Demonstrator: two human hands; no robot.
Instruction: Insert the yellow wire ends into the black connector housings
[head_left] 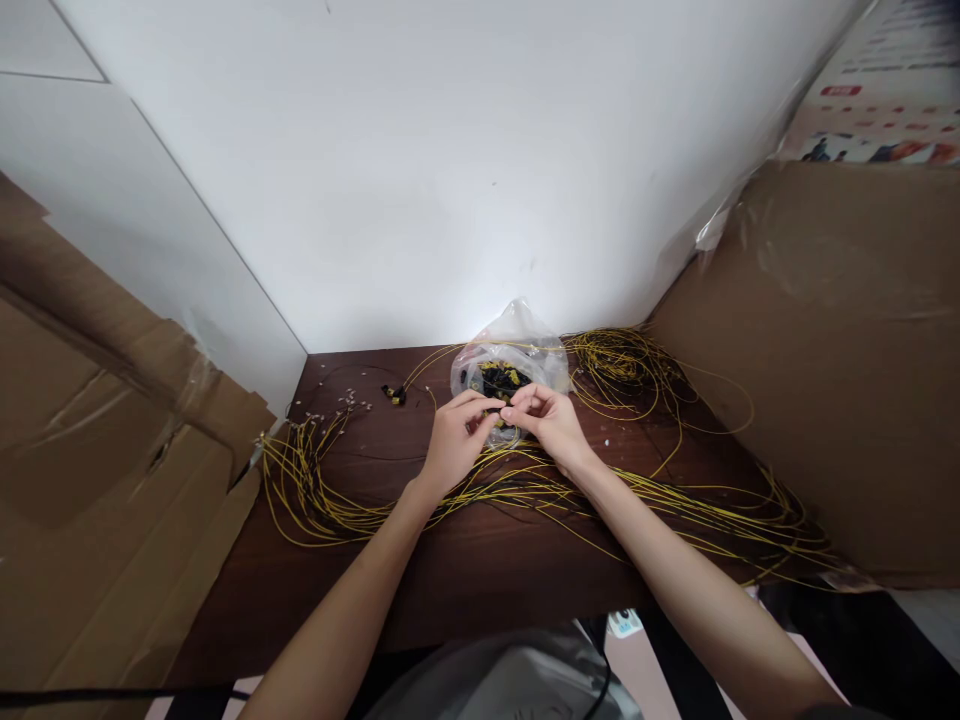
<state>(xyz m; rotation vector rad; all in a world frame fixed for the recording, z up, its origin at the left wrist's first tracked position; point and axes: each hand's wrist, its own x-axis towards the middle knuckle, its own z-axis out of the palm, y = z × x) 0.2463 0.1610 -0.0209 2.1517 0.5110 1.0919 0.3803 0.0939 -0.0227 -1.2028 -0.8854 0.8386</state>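
My left hand point(459, 435) and my right hand point(550, 422) meet at the fingertips in the middle of the view. Both are pinched on something small and dark, too small to name. Just behind and below them a clear plastic bag point(546, 362) lies open, with small black and yellow parts point(504, 378) inside. A long bundle of yellow and black wires point(517, 485) runs across the dark wooden table point(450, 590), passing beneath my wrists.
A coil of yellow wire point(626, 365) lies at the back right. Small black and yellow connectors point(394, 395) are left of the bag. Cardboard stands at the left point(97, 480) and right point(840, 380), with a white wall point(420, 180) behind.
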